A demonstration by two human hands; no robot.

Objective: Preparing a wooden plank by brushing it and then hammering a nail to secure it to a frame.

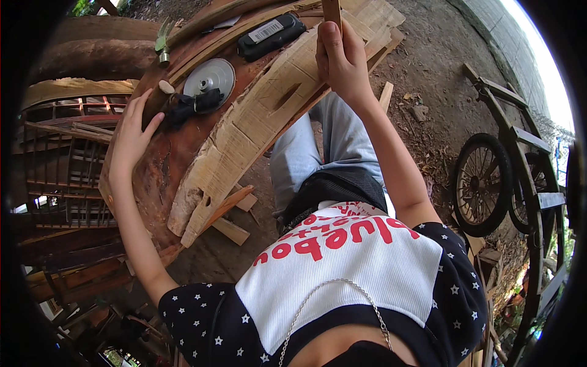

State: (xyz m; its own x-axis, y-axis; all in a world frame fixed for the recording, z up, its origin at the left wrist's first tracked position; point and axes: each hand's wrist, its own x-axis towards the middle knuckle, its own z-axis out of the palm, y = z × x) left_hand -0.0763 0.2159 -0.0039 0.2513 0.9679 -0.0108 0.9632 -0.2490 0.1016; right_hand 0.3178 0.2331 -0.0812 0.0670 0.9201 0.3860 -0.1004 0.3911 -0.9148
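Observation:
In the head view, my right hand (343,64) is closed round a narrow wooden stick (331,11), held upright near the far end of a long, rough-edged plank (244,128). The stick's upper end runs out of view. The plank has cut lines across it, a dark slot and a ragged near end. At the left, my left hand (136,125) has its thumb and fingers round a short, round piece of wood (158,98) with a pale cut end. Beside that lie a metal disc (211,79) and a dark bundled thing (192,107), its kind unclear.
Everything rests on a reddish-brown wooden slab (153,177). A black case-like object with a label (271,37) and a hammer (164,46) lie toward the back. Wood offcuts (231,231) are on the ground. At the right stand a spoked wheel (482,183) and a frame (513,122).

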